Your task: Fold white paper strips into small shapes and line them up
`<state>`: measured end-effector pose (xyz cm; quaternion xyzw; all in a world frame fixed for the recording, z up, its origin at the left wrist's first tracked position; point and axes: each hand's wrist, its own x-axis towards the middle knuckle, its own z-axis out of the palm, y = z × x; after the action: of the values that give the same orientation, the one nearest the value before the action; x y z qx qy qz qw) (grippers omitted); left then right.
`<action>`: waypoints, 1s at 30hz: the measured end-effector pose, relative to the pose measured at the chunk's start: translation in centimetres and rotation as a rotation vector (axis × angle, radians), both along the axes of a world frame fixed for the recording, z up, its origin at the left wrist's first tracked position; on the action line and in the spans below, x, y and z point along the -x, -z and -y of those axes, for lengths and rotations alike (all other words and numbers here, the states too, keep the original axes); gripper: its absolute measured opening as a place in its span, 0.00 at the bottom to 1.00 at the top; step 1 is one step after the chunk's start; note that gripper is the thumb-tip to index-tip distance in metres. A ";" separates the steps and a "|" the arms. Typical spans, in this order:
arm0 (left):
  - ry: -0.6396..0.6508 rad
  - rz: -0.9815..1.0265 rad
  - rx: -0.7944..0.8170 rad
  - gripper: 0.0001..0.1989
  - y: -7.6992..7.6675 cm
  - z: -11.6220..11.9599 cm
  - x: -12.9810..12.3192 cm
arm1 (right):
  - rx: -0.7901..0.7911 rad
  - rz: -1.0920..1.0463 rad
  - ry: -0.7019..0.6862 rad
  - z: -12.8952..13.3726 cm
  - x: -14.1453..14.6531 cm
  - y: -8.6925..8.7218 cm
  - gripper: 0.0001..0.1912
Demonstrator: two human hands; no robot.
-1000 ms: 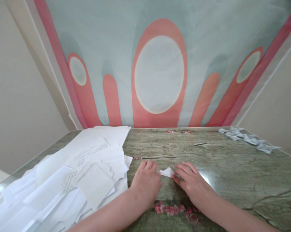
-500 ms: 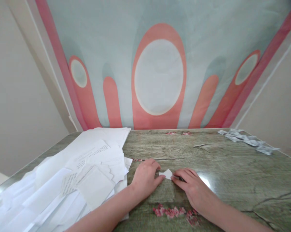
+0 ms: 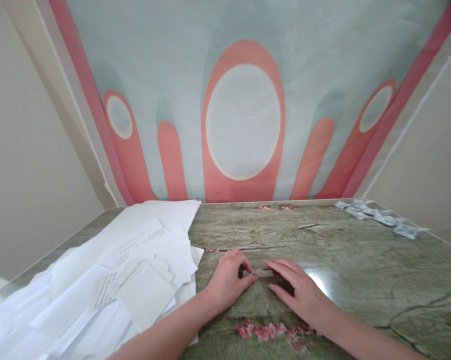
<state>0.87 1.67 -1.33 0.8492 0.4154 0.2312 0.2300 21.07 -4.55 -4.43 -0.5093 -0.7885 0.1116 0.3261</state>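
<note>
Between both hands, just above the wood-patterned table (image 3: 248, 225), is a small piece of folded white paper (image 3: 263, 273). My left hand (image 3: 231, 277) pinches its left end between thumb and fingers. At the paper's right end is my right hand (image 3: 300, 290), its thumb and fingers apart, with the paper's end between them. The paper now looks like a thin, flat strip seen nearly edge-on.
Loose white sheets and cut pieces (image 3: 146, 290), some printed, are heaped on the left of the table. Several small folded papers (image 3: 383, 217) lie at the back right. A patterned backdrop (image 3: 244, 190) rises behind the table.
The folded paper has turned from a pointed shape to a thin strip. My right hand's thumb and fingers have spread apart from their pinch. The view has shifted slightly.
</note>
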 end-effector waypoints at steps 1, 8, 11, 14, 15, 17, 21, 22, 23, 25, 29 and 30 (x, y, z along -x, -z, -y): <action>0.023 0.022 0.009 0.05 0.0 0.0 0.0 | 0.007 -0.017 0.004 -0.1 -0.1 0.1 0.19; 0.098 0.112 0.053 0.03 -0.1 0.5 -0.1 | 0.081 -0.178 0.052 -0.5 -0.3 0.1 0.16; 0.095 0.134 0.045 0.03 0.0 0.5 -0.2 | 0.117 -0.232 0.057 -0.4 -0.2 -0.1 0.15; 0.113 0.159 0.028 0.04 0.3 0.5 -0.3 | 0.137 -0.255 0.045 -0.2 0.1 -0.3 0.14; 0.130 0.172 0.021 0.04 0.4 0.4 -0.3 | 0.134 -0.257 0.040 -0.1 0.2 -0.4 0.14; 0.163 0.206 0.011 0.03 0.5 0.5 -0.3 | 0.121 -0.255 0.019 0.1 0.4 -0.5 0.14; 0.156 0.296 -0.001 0.02 0.4 0.7 -0.4 | -0.004 -0.282 0.036 0.3 0.6 -0.7 0.12; 0.143 0.325 -0.002 0.03 0.3 0.8 -0.4 | -0.068 -0.301 0.056 0.3 0.5 -0.8 0.10; 0.131 0.355 -0.003 0.03 0.2 0.9 -0.5 | -0.139 -0.317 0.070 0.3 0.5 -0.8 0.07; 0.110 0.409 0.002 0.04 -0.1 1.1 -0.6 | -0.270 -0.323 0.069 0.4 0.3 -1.0 0.03; 0.084 0.459 0.026 0.04 -0.4 1.5 -0.8 | -0.424 -0.253 0.036 0.5 0.1 -1.3 0.07; 0.082 0.462 0.032 0.04 -0.4 1.5 -0.9 | -0.446 -0.236 0.036 0.5 0.1 -1.4 0.09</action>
<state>1.75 0.12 -0.90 0.7860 0.3207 0.4033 0.3417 21.01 -5.04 -3.02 -0.4223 -0.7409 -0.0122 0.5222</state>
